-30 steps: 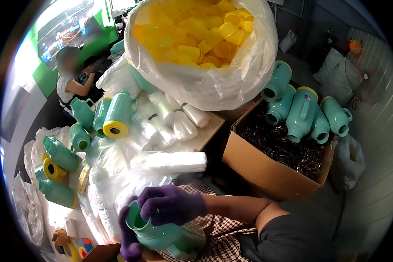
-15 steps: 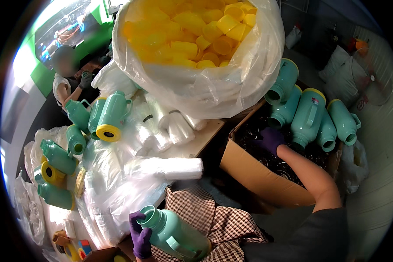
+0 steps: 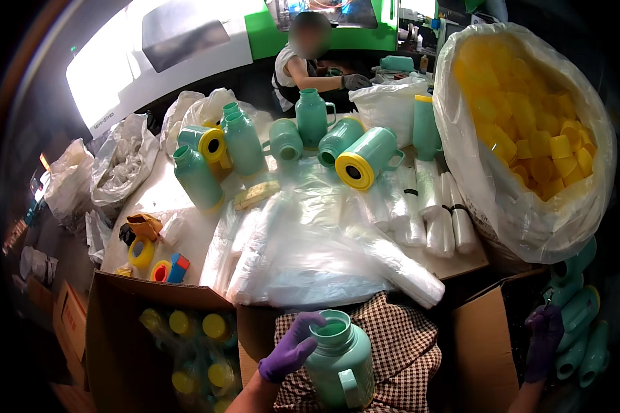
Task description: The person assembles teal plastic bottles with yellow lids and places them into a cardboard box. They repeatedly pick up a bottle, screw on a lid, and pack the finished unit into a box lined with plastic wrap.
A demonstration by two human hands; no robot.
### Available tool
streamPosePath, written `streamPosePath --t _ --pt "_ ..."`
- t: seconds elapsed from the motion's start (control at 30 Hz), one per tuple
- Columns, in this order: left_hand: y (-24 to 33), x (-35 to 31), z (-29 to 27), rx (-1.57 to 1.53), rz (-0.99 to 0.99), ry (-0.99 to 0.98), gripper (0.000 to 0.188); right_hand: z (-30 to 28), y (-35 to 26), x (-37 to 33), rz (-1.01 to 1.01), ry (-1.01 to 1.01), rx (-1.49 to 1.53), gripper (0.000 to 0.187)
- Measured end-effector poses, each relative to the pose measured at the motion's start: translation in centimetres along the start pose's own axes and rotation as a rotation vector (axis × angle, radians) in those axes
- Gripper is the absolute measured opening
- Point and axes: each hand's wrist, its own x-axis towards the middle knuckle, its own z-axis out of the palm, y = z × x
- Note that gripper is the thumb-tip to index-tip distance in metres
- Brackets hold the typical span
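On the left is a big open cardboard box (image 3: 107, 344). Things with yellow tops (image 3: 217, 327) sit inside it. The box is near the left arm, so it would be good to keep that elbow tucked in. Behind it is the counter (image 3: 148, 206), with more green flasks standing and lying on it.

Next comes the left hand (image 3: 289, 350), in a purple glove. It grips the green flask (image 3: 339, 361) up at the neck, with fingers by the rim. The flask is on the person's lap, on a checked cloth (image 3: 410, 344), with its mouth up and its handle facing the person. Only one hand holds it, so a firm, gentle grip seems best. Keeping the knees quiet should help, because cloth is soft and the flask could tip. Fingers in front of the hole would get in the way.

On the far right is another box (image 3: 486, 344); its inside is too dark to see well. The right hand (image 3: 544, 341) is beside it. Its fingertips look pinched on a small shiny piece (image 3: 549, 297), too tiny to name. A light pinch and a slow lift should keep it from dropping or bumping the flasks (image 3: 580, 310) close by.
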Motion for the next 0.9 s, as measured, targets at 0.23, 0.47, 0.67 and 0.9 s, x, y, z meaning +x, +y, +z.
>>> streamPosePath --t 0.23,0.47,0.67,0.9 --pt "-1.0 0.3 1.6 -0.033 0.025 0.062 0.037 22.7 -2.7 0.6 0.149 -0.428 0.629 0.016" --pt "-2.4 -0.4 -1.0 -0.226 -0.063 0.279 0.036 26.2 0.5 1.5 0.115 -0.439 0.503 0.017" --pt "-6.2 1.3 -2.8 -0.268 -0.115 0.227 0.056 26.9 2.0 1.8 -0.098 -0.396 0.117 0.020" --pt "-4.7 1.5 -0.6 -0.280 0.059 0.221 0.080 28.3 0.1 2.9 -0.659 -1.166 0.157 0.028"
